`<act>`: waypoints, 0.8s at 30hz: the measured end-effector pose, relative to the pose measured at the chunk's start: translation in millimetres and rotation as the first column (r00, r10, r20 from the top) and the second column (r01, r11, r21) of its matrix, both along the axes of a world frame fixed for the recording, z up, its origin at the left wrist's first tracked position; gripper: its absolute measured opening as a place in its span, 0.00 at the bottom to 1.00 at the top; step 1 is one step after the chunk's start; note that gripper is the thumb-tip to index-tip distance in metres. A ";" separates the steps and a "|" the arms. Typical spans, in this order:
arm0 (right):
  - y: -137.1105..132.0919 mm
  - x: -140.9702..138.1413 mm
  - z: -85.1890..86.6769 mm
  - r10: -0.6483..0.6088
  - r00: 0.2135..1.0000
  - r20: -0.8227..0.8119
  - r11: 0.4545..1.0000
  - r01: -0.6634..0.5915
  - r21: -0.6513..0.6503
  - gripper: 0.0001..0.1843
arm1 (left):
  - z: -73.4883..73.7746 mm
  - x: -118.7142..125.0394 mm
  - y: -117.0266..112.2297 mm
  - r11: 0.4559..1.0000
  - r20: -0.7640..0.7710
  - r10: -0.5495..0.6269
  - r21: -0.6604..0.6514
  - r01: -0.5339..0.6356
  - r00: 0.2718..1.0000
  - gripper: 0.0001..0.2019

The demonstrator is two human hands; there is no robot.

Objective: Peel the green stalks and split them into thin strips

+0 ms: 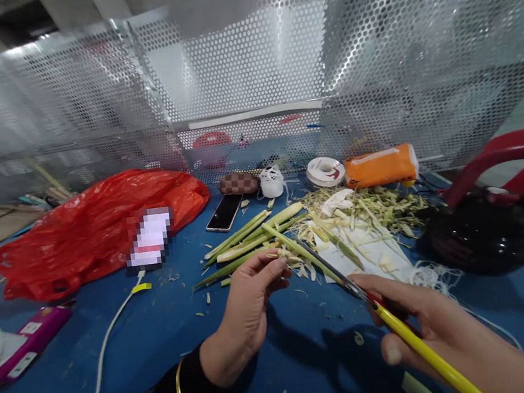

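Observation:
My left hand (248, 302) is closed in a pinch on the cut end of a green stalk (296, 246) that slants up to the left over the blue table (140, 336). My right hand (423, 323) grips yellow-handled scissors (400, 326); their thin blades point up-left and cross the stalk near my left fingertips. Several more green stalks (247, 236) lie in a row just beyond my left hand. A heap of pale trimmings (371, 206) rests on a white sheet (372, 253) behind the scissors.
A red plastic bag (82, 236) lies at left, a phone (225, 212) behind the stalks, an orange packet (382, 167) and tape roll (325, 171) at the back. A black pot (479, 235) sits at right. A white cable (108, 340) crosses the near left. Perforated metal screen (248, 72) walls the table.

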State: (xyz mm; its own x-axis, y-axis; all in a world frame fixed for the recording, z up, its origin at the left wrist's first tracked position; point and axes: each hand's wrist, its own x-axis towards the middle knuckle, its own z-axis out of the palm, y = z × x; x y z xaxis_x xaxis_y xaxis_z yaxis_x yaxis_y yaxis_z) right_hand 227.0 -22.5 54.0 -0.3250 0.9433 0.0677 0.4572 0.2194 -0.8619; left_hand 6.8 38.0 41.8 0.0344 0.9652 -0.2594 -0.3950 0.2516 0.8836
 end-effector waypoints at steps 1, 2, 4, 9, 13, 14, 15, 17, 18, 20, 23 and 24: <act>0.8 0.3 -2.5 -0.008 1.000 0.016 1.000 0.007 0.022 0.29 | 0.1 0.1 -0.1 1.000 0.008 -0.002 -0.012 0.002 1.000 0.11; 1.5 0.7 -5.1 -0.015 0.999 0.036 0.999 0.014 0.044 0.29 | 0.3 0.2 -0.3 1.000 0.015 -0.008 -0.025 0.009 1.000 0.10; 2.6 1.1 -10.2 -0.029 0.996 0.083 0.997 0.023 0.073 0.28 | 0.3 0.5 -0.8 0.998 0.029 -0.021 -0.056 0.022 0.999 0.10; 3.5 1.7 -18.6 -0.100 0.980 0.173 0.988 0.078 0.132 0.24 | -2.1 0.3 -0.1 0.988 0.097 -0.035 -0.144 0.049 0.995 0.09; 5.8 6.0 -23.8 -0.140 0.955 0.261 0.976 0.089 0.199 0.27 | -4.3 -0.6 0.0 0.987 0.140 -0.069 -0.134 0.088 0.988 0.09; 6.5 7.4 -25.1 -0.145 0.948 0.284 0.971 0.082 0.223 0.28 | -4.3 -0.8 -0.2 0.988 0.146 -0.076 -0.124 0.095 0.986 0.09; 7.1 8.6 -26.2 -0.148 0.941 0.303 0.966 0.073 0.247 0.28 | -4.1 -0.9 -0.5 0.989 0.154 -0.079 -0.115 0.097 0.985 0.09; 8.1 10.5 -28.0 -0.155 0.931 0.329 0.953 0.053 0.298 0.27 | -3.0 -1.2 -0.8 0.989 0.178 -0.073 -0.111 0.093 0.981 0.09; 8.5 11.2 -28.7 -0.164 0.926 0.341 0.942 0.044 0.331 0.27 | -2.4 -1.3 -0.9 0.989 0.191 -0.068 -0.117 0.092 0.979 0.09; 9.9 12.2 -29.8 -0.195 0.905 0.378 0.908 0.021 0.419 0.27 | -1.4 -1.7 -1.0 0.986 0.213 -0.063 -0.139 0.094 0.975 0.08; 13.6 14.6 -31.8 -0.293 0.848 0.441 0.820 -0.014 0.573 0.30 | -0.7 -2.3 -0.8 0.978 0.245 -0.053 -0.184 0.100 0.968 0.07; 15.0 15.9 -32.6 -0.325 0.827 0.459 0.792 -0.028 0.610 0.31 | -0.6 -2.5 -0.7 0.975 0.251 -0.047 -0.197 0.099 0.967 0.07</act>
State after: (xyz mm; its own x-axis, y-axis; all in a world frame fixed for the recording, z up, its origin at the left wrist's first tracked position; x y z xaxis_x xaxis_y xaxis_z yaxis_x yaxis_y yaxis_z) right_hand 242.9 -7.4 21.3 -0.3329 0.8173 0.4704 0.8559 0.4713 -0.2131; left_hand 4.3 37.3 41.2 0.1899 0.8837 -0.4277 -0.5654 0.4546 0.6882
